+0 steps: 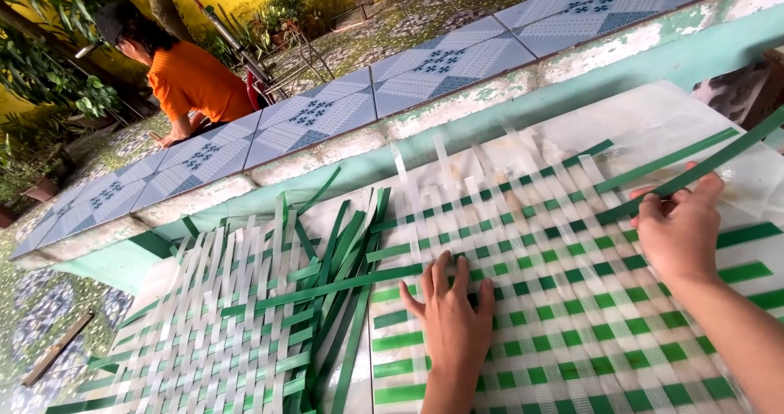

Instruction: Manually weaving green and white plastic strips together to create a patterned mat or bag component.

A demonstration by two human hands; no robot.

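The left hand [452, 316] is pressing flat, fingers spread, on the woven mat [572, 300] while the right hand [679, 226] is pinching a thin, springy-looking green strip [694, 169] near its end.

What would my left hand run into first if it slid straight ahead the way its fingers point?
The left hand lies flat on the woven mat. Straight ahead it would probably meet the loose green strip crossing just beyond its fingertips.
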